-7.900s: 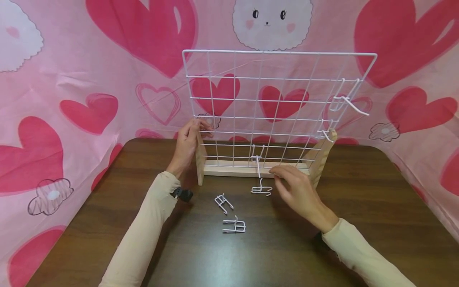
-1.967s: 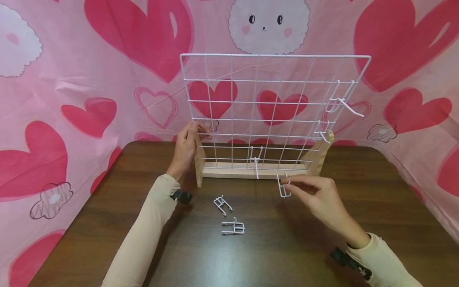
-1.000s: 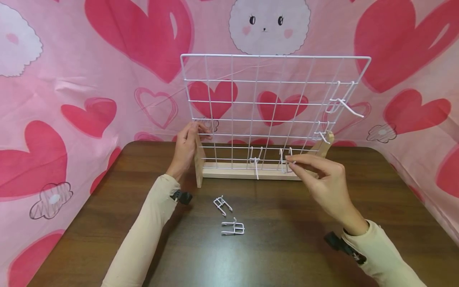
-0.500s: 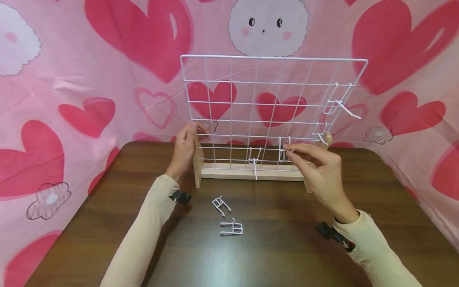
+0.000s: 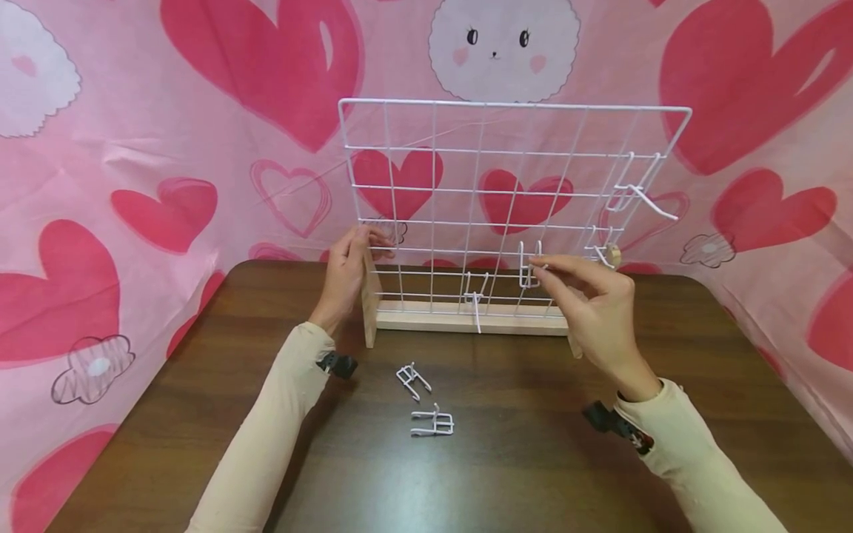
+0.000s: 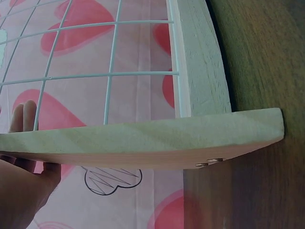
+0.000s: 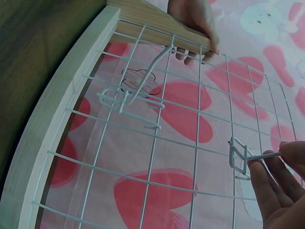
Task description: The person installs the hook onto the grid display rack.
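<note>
A white wire grid (image 5: 513, 104) stands in a pale wooden base. My left hand (image 5: 345, 270) grips the base's left side panel (image 5: 369, 307), and the left wrist view shows fingertips on both sides of that panel (image 6: 143, 143). My right hand (image 5: 593, 307) pinches the prong of a white wire hook (image 5: 522, 268) between thumb and fingers. The held hook is upright in front of the grid's lower right half. In the right wrist view its rectangular frame (image 7: 246, 160) is close to the grid wires; whether it touches them I cannot tell.
Three white hooks hang on the grid: a long one (image 5: 640, 195) at upper right, another (image 5: 602, 256) below it, and one (image 5: 476, 303) low in the middle. Two loose hooks (image 5: 413, 380) lie on the brown table (image 5: 520, 459). A pink heart-patterned cloth (image 5: 220, 59) backs everything.
My right hand has picked up the hook that lay below the grid and raised it in front of the lower wires, still rising over the last second. My left hand has stayed put.
</note>
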`<state>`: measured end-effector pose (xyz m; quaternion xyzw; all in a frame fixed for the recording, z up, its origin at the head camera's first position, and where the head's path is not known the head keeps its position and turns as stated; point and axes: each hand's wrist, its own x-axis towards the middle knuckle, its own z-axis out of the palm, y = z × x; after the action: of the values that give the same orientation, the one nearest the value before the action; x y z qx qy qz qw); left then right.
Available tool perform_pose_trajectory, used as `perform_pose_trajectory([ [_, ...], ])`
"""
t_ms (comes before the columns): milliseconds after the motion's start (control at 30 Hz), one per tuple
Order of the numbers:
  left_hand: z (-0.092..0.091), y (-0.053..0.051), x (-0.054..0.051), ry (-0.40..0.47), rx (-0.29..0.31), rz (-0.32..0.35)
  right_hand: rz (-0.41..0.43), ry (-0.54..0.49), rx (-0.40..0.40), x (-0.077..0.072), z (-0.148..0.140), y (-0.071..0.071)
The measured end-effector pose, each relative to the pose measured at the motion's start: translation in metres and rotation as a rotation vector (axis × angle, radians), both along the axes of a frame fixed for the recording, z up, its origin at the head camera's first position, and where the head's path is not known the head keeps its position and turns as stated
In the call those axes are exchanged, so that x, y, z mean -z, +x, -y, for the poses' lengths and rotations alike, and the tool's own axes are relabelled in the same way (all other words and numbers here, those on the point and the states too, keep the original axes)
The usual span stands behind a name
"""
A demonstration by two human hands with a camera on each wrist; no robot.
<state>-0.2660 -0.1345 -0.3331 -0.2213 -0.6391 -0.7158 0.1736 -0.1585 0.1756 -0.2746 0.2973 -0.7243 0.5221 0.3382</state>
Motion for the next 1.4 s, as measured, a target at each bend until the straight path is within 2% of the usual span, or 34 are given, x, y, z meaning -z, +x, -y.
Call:
perform_pose_trajectory([
  [133, 0.002, -0.009, 0.008, -0.01, -0.005, -0.005, -0.005, -0.012, 0.018, -0.001, 0.001, -0.002],
  [233, 0.001, -0.012, 0.01, -0.008, -0.008, -0.013, -0.011, -0.035, 0.025, -0.002, 0.002, -0.003],
  [433, 0.0, -0.012, 0.01, -0.005, -0.018, -0.041, -0.038, -0.064, 0.037, -0.003, 0.001, -0.008],
  [633, 0.0, -0.012, 0.008, -0.021, -0.033, -0.047, -0.043, -0.084, 0.063, -0.007, 0.002, -0.012],
  [833, 0.001, -0.011, 0.008, 0.005, -0.023, -0.043, -0.043, -0.083, 0.071, -0.01, 0.004, -0.018],
  [1200, 0.001, -0.01, 0.012, -0.01, -0.035, -0.046, -0.041, -0.095, 0.116, -0.007, 0.008, -0.026],
  [1400, 0.0, -0.012, 0.012, 0.004, -0.026, -0.046, -0.09, -0.066, 0.126, -0.008, 0.012, -0.026],
])
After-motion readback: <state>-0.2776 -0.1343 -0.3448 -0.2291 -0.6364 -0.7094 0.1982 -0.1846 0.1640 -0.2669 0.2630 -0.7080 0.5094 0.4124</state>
